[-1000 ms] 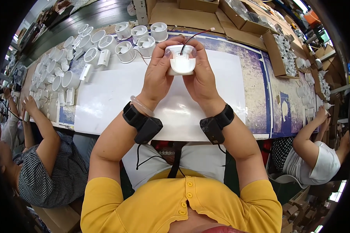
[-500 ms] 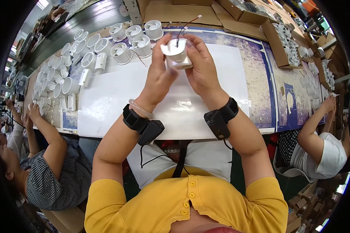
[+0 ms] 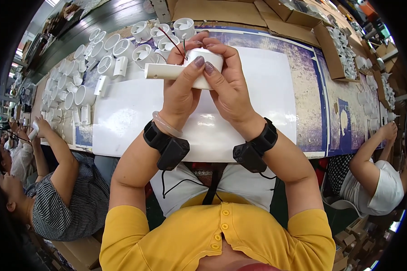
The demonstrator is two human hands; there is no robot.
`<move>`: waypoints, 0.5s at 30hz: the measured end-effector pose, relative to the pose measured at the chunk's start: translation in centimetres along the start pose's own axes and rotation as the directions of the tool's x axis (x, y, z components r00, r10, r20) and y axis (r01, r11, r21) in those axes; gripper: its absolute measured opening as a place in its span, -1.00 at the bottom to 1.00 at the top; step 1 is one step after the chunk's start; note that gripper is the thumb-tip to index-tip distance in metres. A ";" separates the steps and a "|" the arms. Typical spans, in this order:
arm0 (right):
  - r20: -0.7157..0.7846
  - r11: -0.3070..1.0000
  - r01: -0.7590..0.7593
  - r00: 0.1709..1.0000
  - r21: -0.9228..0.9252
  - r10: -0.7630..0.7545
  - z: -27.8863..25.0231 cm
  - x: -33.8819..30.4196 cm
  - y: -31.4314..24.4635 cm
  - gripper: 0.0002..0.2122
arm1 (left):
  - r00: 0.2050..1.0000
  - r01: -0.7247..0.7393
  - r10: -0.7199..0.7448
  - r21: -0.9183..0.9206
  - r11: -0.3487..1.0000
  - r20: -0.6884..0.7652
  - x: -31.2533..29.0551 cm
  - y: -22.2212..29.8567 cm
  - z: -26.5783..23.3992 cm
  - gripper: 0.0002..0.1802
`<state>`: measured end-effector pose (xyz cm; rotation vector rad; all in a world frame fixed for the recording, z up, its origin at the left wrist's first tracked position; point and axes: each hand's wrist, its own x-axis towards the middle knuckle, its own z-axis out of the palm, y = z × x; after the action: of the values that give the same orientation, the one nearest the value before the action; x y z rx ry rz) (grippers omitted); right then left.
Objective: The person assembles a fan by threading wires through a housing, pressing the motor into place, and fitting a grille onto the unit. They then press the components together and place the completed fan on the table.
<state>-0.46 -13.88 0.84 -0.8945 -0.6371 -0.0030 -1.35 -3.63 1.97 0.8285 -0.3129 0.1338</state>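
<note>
Both hands hold a white plastic fan housing (image 3: 205, 52) above the white work sheet (image 3: 131, 113). Its round body faces up, and a tubular handle (image 3: 158, 71) sticks out to the left. Thin red and dark wires (image 3: 172, 44) rise from its left side. My left hand (image 3: 180, 92) is wrapped round the left side, thumb pressed on the front. My right hand (image 3: 230, 92) grips the right side, its thumb beside the other. Fingertips on the far side are partly hidden. Just beyond my left hand stand several white round housings with fan blades (image 3: 144, 54).
Many white cylinders and grilles (image 3: 83, 95) crowd the table's left. An open carton of small white parts (image 3: 337, 54) lies at the far right, with flattened cardboard (image 3: 221, 13) at the back. Co-workers sit at left (image 3: 70, 198) and right (image 3: 371, 180).
The fan housing has been turned in my hands: its handle now points left, and the wires lean left instead of up and right. Both thumbs have come together on its front.
</note>
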 end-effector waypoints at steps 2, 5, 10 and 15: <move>0.012 0.998 0.063 0.998 -0.028 -0.063 0.1 0.1 0.2 -0.71 | 1.000 -0.006 0.006 -0.022 1.000 0.005 0.1 -0.1 0.0 -0.57; -0.013 0.998 -0.034 0.999 0.050 0.035 -0.6 0.2 0.1 -0.70 | 0.998 0.022 -0.021 0.020 1.000 -0.062 0.2 -0.8 -0.3 -0.57; -0.029 0.946 -0.131 0.989 0.298 0.146 -0.3 0.4 -1.0 -0.69 | 0.990 0.088 -0.109 -0.210 0.974 -0.092 0.2 -0.1 -0.3 -0.56; 0.047 0.981 -0.187 0.982 0.048 0.185 -0.1 -0.1 -1.2 -0.67 | 0.998 0.066 -0.061 -0.307 0.949 0.027 0.4 -0.4 -0.6 -0.56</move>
<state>-0.78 -14.77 1.58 -0.9028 -0.5880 0.2002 -0.79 -3.39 1.43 0.5295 -0.3136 0.0158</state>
